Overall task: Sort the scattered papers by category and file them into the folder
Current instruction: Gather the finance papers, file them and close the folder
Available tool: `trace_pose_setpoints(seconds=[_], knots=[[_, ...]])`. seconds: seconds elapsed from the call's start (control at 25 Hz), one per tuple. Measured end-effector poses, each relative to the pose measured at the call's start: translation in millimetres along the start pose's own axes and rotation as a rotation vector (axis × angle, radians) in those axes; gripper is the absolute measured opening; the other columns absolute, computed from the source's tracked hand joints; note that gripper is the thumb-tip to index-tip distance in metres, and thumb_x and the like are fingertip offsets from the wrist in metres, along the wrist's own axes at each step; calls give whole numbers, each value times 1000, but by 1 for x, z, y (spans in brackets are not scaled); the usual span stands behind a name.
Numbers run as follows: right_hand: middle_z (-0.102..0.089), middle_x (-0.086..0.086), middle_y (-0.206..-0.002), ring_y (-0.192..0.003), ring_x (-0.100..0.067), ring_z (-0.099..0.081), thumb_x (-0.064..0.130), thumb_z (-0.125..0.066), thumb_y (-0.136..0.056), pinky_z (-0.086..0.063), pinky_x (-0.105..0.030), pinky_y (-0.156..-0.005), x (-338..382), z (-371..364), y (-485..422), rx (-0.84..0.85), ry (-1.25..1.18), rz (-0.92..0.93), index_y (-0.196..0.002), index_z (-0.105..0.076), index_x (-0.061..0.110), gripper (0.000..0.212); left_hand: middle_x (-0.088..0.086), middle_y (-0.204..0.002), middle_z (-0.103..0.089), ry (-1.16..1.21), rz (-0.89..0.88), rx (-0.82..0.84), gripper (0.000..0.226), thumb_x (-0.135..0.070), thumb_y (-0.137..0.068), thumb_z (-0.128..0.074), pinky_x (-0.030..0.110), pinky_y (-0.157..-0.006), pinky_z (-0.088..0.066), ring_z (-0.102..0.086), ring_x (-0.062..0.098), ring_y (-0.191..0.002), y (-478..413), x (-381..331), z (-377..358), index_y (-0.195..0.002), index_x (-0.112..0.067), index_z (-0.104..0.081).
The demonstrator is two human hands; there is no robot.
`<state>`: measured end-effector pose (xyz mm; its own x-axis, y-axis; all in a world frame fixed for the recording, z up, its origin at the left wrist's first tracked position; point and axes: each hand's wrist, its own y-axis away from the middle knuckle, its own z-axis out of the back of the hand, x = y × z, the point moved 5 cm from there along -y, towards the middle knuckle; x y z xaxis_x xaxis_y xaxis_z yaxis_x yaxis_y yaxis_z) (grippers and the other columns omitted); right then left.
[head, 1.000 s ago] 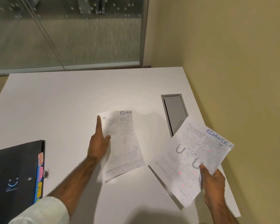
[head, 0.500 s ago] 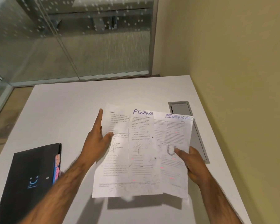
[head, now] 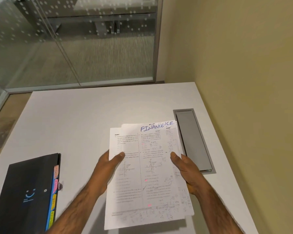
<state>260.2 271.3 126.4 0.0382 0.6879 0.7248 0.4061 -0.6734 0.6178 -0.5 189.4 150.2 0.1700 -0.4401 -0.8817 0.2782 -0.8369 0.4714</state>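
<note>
A stack of printed sheets marked "FINANCE" [head: 147,176] in blue ink is held up above the white table [head: 78,119], sheets roughly aligned. My left hand [head: 108,166] grips the stack's left edge, thumb on the top sheet. My right hand [head: 186,169] grips the right edge, thumb on top as well. A black folder [head: 24,195] with a blue smile mark lies shut at the table's near left; coloured index tabs stick out along its right side.
A grey cable hatch [head: 194,141] is set into the table at the right, just behind the papers. A yellow wall runs along the table's right edge. Glass partitions stand beyond the far edge.
The sheet from my left hand and the sheets from my right hand have come together into one overlapped stack. Both hands now hold it by its sides.
</note>
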Motion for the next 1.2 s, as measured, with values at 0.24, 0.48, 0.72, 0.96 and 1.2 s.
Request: trace_pose_setpoints(seconds=[0.24,0.48,0.72,0.96,1.2], knots=[[-76,-4,-120,-113,-25,-72,14,-74,-92,-53,-47,-103,8,-6,-9,33,198,98,-125,-70,16,33,9,-123,-74,48,41,136,30,-15,-99,-62,51,-101,-53,-70,32,-114,8,1,-21,-129,-13,-66],[-75,11,-107,-102,-3,-68,17,-78,-88,-50,-21,-88,22,-7,-8,-232,295,266,-105,-67,32,26,-7,-109,-77,-176,-139,4,23,-27,-86,-72,44,-99,-54,-72,12,-105,-4,-15,-12,-108,-34,-74],[-74,16,-96,-92,1,-68,16,-77,-89,-49,-16,-81,14,-7,-10,-329,299,311,-96,-68,35,22,-17,-106,-76,-166,-157,3,32,-9,-94,-69,31,-94,-53,-71,2,-100,-5,-9,-18,-105,-38,-71],[-78,12,-102,-102,-9,-72,7,-66,-94,-55,-26,-90,-1,-14,-19,-283,435,292,-102,-72,31,26,-14,-98,-79,-233,-143,6,25,-12,-95,-68,24,-84,-54,-73,3,-93,-9,14,-20,-97,-36,-77],[-76,9,-106,-100,-4,-70,-3,-60,-93,-53,-21,-89,2,-15,-17,-313,409,348,-110,-73,23,33,-12,-101,-78,-203,-202,-11,20,-12,-96,-67,19,-81,-53,-71,2,-94,-9,10,-16,-102,-29,-77]])
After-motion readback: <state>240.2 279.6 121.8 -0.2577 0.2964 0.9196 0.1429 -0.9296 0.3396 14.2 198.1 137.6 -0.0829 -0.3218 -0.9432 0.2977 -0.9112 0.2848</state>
